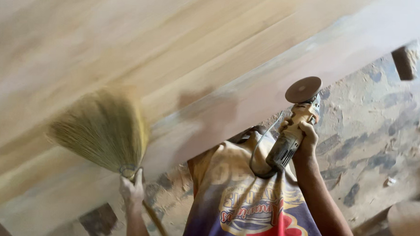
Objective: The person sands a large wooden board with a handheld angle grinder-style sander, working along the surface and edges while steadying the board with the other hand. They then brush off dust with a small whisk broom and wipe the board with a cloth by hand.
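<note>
- The left hand (132, 190) has its grip closed round the neck of a straw hand broom (105, 128), bristles fanned against the pale wooden panel (175, 51).
- The right hand (305, 135) grips an angle grinder (293, 130) by its body, sanding disc (303, 89) up beside the panel's edge.
- A cord (257, 152) loops over the printed shirt (253, 203).

you're looking at a wide wooden panel (184, 52), pale planks running side by side, its near edge crossing in front of you. broom bristles (102, 128) press on it near that edge. the dusty floor (377, 133) below carries scattered debris.
</note>
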`<control>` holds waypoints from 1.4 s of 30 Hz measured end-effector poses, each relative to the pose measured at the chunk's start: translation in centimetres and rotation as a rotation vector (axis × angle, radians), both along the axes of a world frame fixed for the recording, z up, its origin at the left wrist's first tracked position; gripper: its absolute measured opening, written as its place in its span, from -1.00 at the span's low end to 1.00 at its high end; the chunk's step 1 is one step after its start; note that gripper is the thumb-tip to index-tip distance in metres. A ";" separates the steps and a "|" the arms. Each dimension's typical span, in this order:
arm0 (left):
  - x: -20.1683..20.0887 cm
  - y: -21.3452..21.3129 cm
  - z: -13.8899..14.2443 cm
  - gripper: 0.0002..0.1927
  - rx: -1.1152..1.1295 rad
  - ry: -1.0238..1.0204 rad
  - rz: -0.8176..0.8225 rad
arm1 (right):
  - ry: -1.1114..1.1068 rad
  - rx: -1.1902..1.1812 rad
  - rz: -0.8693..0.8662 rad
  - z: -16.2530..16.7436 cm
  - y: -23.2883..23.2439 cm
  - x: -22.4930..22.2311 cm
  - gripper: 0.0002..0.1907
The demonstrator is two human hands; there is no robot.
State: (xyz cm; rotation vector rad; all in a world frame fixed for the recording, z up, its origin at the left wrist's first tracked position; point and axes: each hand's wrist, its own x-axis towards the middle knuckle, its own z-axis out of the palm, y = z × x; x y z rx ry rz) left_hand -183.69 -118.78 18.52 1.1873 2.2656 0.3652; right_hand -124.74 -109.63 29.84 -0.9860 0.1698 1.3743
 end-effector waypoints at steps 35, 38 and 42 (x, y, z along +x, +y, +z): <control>35.2 -39.3 -8.9 -0.77 -0.572 -0.749 0.570 | 0.041 0.042 0.350 -2.5 -21.7 20.1 -0.46; 31.3 -36.7 -9.3 -0.74 -0.522 -0.714 0.453 | 0.056 0.078 0.331 -2.4 -22.1 20.3 -0.48; 29.4 -37.8 -9.6 -0.63 -0.558 -0.306 0.305 | 0.066 0.038 0.312 -2.5 -22.6 20.3 -0.47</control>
